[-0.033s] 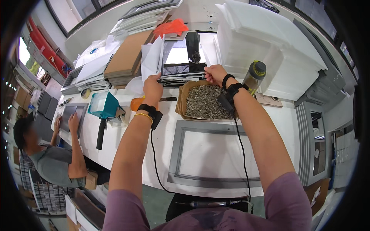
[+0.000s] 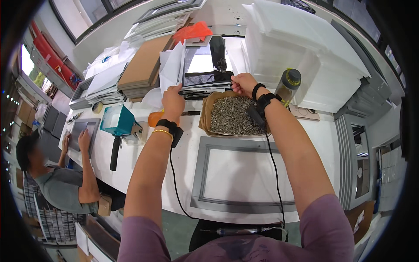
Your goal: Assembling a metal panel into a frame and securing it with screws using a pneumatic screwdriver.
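Note:
Both my arms reach across the white table to a stack of thin black-and-white sheets [image 2: 205, 90]. At its left end my left hand [image 2: 173, 104] is closed, fingertips pinching the edge of the top sheet. My right hand [image 2: 244, 84] pinches the right end of that sheet. Dark, mesh-like material [image 2: 205, 77] lies along the stack's back edge. Just in front, a brown paper-lined box [image 2: 204, 118] holds many small metal pieces [image 2: 231, 114]. Nearer to me lies a grey rectangular frame [image 2: 200, 174], partly under my right arm's cable.
Left are a teal box-shaped tool with a black handle [image 2: 118, 120], an orange object [image 2: 155, 118] and a brown board stack [image 2: 142, 70]. A bottle [image 2: 289, 85] and tall white foam sheets [image 2: 301, 48] stand right. A co-worker [image 2: 65, 174] handles another frame [image 2: 89, 131] at far left.

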Demonstrator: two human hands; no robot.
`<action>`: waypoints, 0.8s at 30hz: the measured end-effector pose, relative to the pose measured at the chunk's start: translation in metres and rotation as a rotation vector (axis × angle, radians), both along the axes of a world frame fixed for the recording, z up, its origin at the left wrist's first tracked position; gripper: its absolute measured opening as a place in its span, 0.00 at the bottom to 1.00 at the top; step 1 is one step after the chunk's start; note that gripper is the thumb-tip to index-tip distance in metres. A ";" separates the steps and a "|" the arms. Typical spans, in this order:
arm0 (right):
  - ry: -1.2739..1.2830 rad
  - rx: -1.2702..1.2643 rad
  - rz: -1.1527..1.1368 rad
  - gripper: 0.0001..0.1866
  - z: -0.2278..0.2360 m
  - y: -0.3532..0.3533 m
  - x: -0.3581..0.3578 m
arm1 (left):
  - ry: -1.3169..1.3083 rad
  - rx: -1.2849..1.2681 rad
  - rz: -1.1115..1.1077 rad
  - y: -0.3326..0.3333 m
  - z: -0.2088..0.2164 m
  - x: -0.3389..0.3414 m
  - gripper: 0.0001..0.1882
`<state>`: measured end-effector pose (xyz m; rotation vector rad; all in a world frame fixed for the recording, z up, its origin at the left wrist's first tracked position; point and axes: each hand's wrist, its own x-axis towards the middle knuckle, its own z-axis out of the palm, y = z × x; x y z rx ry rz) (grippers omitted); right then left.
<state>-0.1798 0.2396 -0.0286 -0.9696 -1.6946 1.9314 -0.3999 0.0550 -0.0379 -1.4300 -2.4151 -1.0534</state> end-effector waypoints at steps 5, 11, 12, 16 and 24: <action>-0.048 -0.090 0.042 0.12 0.008 0.004 0.011 | 0.428 -0.158 0.016 -0.004 0.003 0.007 0.23; -0.119 -0.218 0.095 0.11 0.015 -0.028 0.057 | 0.508 -0.210 0.022 -0.005 0.012 0.010 0.19; -0.117 -0.231 0.098 0.11 0.010 -0.035 0.065 | 0.505 -0.210 0.028 -0.006 0.012 0.009 0.19; 0.007 -0.329 0.073 0.08 0.026 -0.069 0.095 | 0.516 -0.232 0.040 -0.005 0.022 0.009 0.16; 0.656 -0.311 -0.105 0.15 -0.016 -0.102 0.081 | 0.411 -0.308 0.025 -0.004 0.025 0.005 0.17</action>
